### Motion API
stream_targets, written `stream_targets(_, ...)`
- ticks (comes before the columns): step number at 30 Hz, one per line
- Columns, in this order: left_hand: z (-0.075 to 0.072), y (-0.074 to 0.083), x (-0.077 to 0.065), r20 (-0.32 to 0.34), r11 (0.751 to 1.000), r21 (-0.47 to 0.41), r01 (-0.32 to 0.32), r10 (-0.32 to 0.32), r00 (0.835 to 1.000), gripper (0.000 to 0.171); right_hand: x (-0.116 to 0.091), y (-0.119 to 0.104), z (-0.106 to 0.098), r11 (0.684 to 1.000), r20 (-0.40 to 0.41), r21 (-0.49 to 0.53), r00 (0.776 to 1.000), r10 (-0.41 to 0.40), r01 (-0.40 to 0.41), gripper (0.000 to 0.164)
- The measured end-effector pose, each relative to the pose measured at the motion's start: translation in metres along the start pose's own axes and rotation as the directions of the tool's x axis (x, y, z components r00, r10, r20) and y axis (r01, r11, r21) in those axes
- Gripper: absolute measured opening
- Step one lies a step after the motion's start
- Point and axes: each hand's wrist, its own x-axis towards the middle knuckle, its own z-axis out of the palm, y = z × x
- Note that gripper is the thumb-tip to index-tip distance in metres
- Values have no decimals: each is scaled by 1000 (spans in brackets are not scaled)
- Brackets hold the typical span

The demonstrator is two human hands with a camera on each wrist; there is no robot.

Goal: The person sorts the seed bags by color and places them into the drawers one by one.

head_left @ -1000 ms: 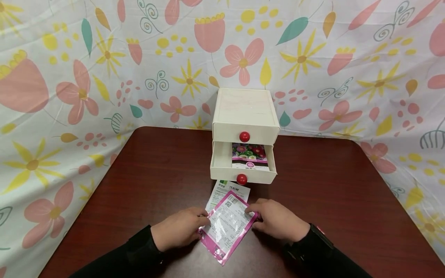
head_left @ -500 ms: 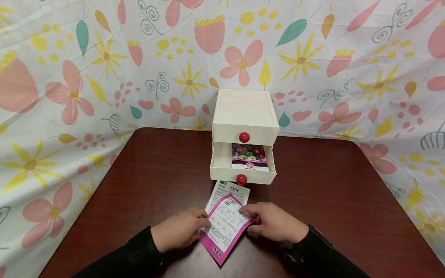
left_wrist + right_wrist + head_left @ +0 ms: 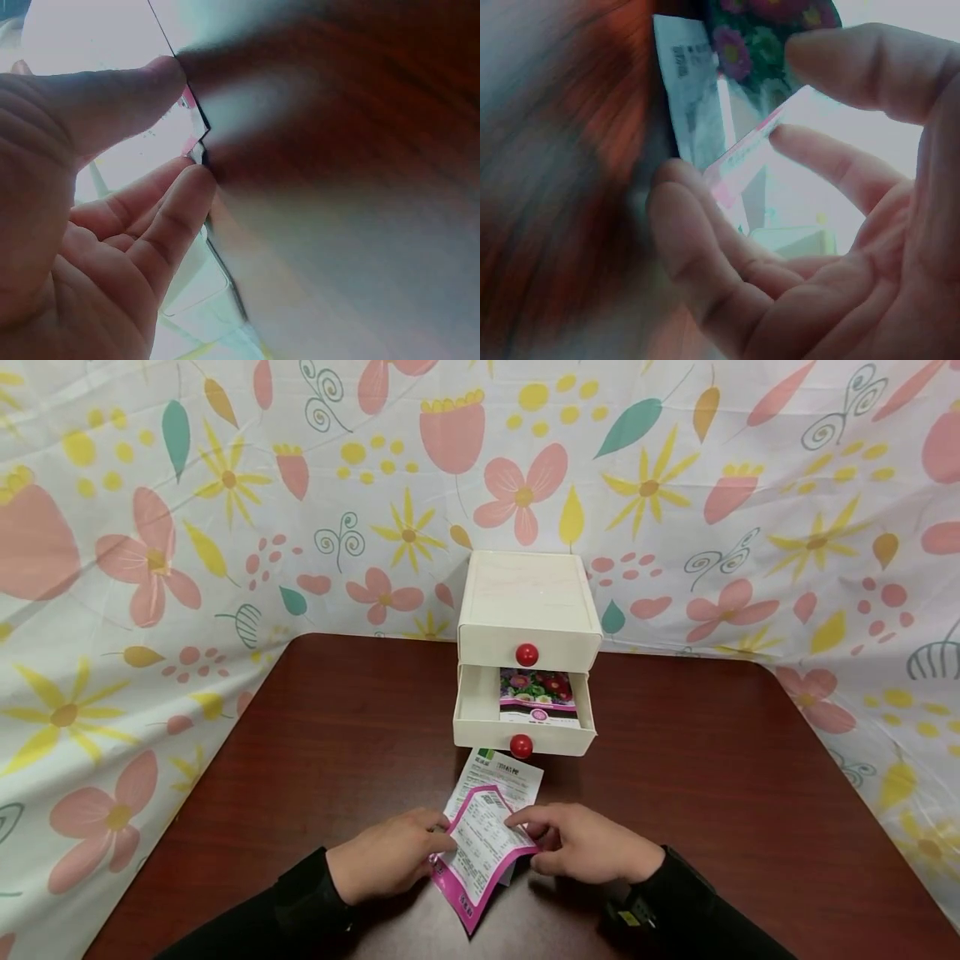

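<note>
A pink-bordered seed packet (image 3: 480,852) lies printed-back up over a white-and-green seed packet (image 3: 510,777) on the table, its right side raised and bent. My left hand (image 3: 393,852) pinches its left edge, thumb on top, as the left wrist view also shows the thumb (image 3: 161,79) at the edge. On the other side my right hand (image 3: 588,842) holds the right edge between thumb and index finger. The right wrist view shows the flower picture (image 3: 757,45) on the packet's underside. Much of the white-and-green packet is hidden beneath the pink one.
A cream two-drawer box (image 3: 531,593) with red knobs stands at the back against a flowered cloth (image 3: 337,460). Its lower drawer (image 3: 480,733) is pulled out and holds a flower seed packet (image 3: 537,689). The dark brown table (image 3: 352,718) ends at the cloth.
My right hand has shifted left, bending the pink packet's right side up and inward. More of the white-and-green packet shows under it. The left hand stays at the left edge.
</note>
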Motion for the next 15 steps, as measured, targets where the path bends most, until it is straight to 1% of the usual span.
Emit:
stream_targets(2,0,0,0,10,1000,2,2,-2,1000,23,0,-1,-1,999,6,34,1000,15,-15,44)
stream_targets(4,-1,-1,0,22,1000,1,6,-6,1000,24,0,-1,-2,998,9,56,1000,24,-24,39)
stream_targets(7,-1,0,0,39,1000,-7,15,-15,999,27,0,0,-1,997,-4,74,1000,24,-23,23)
stream_targets(10,-2,1,0,54,1000,-15,24,-23,998,30,2,0,1,999,-33,50,999,13,-11,9)
stream_targets(12,-2,1,0,59,999,-16,30,-29,998,30,3,0,3,1000,-55,3,998,20,-20,9)
stream_targets(15,-4,3,-1,65,1000,-5,29,-29,997,29,4,-1,3,994,-82,-78,994,72,-79,19)
